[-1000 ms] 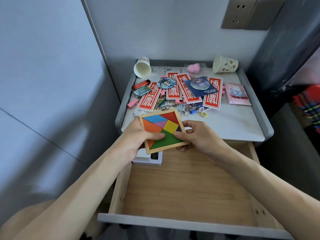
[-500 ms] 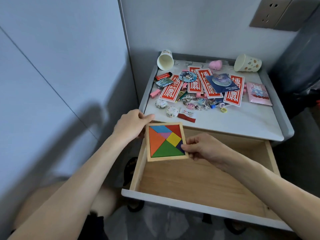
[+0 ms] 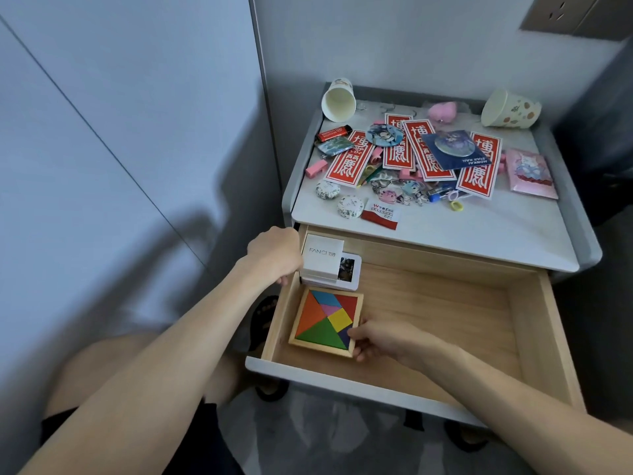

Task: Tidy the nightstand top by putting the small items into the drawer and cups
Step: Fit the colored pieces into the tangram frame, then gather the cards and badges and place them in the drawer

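Head view: a square tangram puzzle [image 3: 325, 322], its coloured pieces set in a pale wooden frame, is seen in the front left part of the open drawer [image 3: 445, 303]. Its right front corner is pinched by the right hand [image 3: 383, 339], thumb on top. Just behind it, a white box [image 3: 322, 257] is stacked on a flat white case. The left hand [image 3: 274, 252] is laid at the drawer's left wall beside that box, and whether it grips anything cannot be told. On the desk [image 3: 479, 231] above, red cards [image 3: 346, 161], badges and trinkets are scattered, with tipped paper cups [image 3: 338, 101] at the rear corners.
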A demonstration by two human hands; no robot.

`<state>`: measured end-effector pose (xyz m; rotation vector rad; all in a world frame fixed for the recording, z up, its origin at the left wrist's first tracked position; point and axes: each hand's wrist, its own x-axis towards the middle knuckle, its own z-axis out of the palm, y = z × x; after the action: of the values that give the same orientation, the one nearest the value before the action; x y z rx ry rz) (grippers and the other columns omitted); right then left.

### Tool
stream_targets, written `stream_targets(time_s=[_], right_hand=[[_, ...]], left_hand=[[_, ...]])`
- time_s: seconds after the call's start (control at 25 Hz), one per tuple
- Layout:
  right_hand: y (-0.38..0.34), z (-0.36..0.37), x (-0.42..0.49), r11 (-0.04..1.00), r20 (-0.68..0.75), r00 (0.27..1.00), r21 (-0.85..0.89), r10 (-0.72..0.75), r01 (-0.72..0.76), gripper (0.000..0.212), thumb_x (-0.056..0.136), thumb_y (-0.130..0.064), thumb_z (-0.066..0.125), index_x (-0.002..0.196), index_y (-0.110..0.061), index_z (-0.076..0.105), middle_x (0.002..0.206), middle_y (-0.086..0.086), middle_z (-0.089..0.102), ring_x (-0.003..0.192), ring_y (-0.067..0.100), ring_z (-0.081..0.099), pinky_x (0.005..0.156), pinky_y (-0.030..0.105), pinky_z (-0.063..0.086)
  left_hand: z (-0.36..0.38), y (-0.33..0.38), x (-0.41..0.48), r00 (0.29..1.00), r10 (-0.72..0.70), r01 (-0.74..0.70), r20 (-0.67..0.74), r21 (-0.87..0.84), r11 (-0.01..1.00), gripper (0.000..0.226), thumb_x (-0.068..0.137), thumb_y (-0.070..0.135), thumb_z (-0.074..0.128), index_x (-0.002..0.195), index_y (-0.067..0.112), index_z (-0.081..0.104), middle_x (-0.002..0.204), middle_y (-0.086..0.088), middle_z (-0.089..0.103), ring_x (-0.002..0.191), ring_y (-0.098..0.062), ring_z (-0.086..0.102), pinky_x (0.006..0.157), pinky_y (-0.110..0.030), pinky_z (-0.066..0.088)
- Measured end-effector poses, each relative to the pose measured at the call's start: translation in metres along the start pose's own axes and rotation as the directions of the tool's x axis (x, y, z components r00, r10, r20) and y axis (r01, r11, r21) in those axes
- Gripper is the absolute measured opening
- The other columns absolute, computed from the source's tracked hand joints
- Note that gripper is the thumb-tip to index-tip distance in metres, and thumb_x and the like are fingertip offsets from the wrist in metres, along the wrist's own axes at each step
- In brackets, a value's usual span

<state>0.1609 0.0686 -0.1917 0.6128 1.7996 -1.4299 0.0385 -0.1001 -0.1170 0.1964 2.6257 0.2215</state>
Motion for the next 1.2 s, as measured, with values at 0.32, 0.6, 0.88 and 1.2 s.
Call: stream_targets(time_s=[0.32,0.6,0.88,1.2], right_hand=[[-0.003,0.011,0.023,0.988,-0.174,0.984,-0.154,-0.026,-0.001,0.025,0.096,-0.014,0.048,0.103,0.007,0.061,0.062,0.018,0.067,0.045,0.021,0.063,0.051,0.028,0.056],[-0.009,0.009,0.021,0.888,-0.215,0.95,-0.447,-0.225,0.109,0.021,0.095,-0.016,0.052,0.085,0.0,0.062,0.067,0.018,0.069,0.053,0.031,0.068,0.051,0.038,0.059],[-0.013,0.001,0.021,0.786,-0.176,0.946,-0.607,-0.271,0.113,0.021,0.094,-0.029,0.056,0.09,-0.01,0.064,0.077,0.01,0.072,0.061,0.024,0.07,0.062,0.036,0.059],[-0.074,-0.075,-0.044,0.792,-0.227,0.926,-0.601,-0.3,0.109,0.036,0.094,-0.035,0.057,0.08,-0.005,0.07,0.066,0.008,0.073,0.051,0.016,0.066,0.054,0.023,0.053]], left_hand=[[0.0,0.004,0.005,1.0,0.011,-0.013,0.023,0.069,0.998,0.015,0.089,0.011,0.06,0.074,0.008,0.056,0.06,-0.008,0.071,0.04,-0.016,0.059,0.064,-0.028,0.057],[-0.001,0.005,0.006,0.999,0.02,-0.023,0.026,0.092,0.996,0.013,0.089,0.013,0.061,0.077,0.009,0.056,0.061,-0.007,0.071,0.036,-0.012,0.056,0.06,-0.025,0.053],[-0.007,0.008,0.004,1.0,0.003,-0.006,0.021,0.145,0.989,0.015,0.089,0.014,0.062,0.075,0.01,0.056,0.058,-0.005,0.07,0.044,-0.014,0.062,0.073,-0.032,0.06],[-0.045,0.029,0.011,0.901,0.046,-0.167,-0.431,-0.247,0.955,0.024,0.093,0.038,0.06,0.084,0.017,0.067,0.079,0.002,0.073,0.069,-0.019,0.07,0.066,-0.034,0.056]])
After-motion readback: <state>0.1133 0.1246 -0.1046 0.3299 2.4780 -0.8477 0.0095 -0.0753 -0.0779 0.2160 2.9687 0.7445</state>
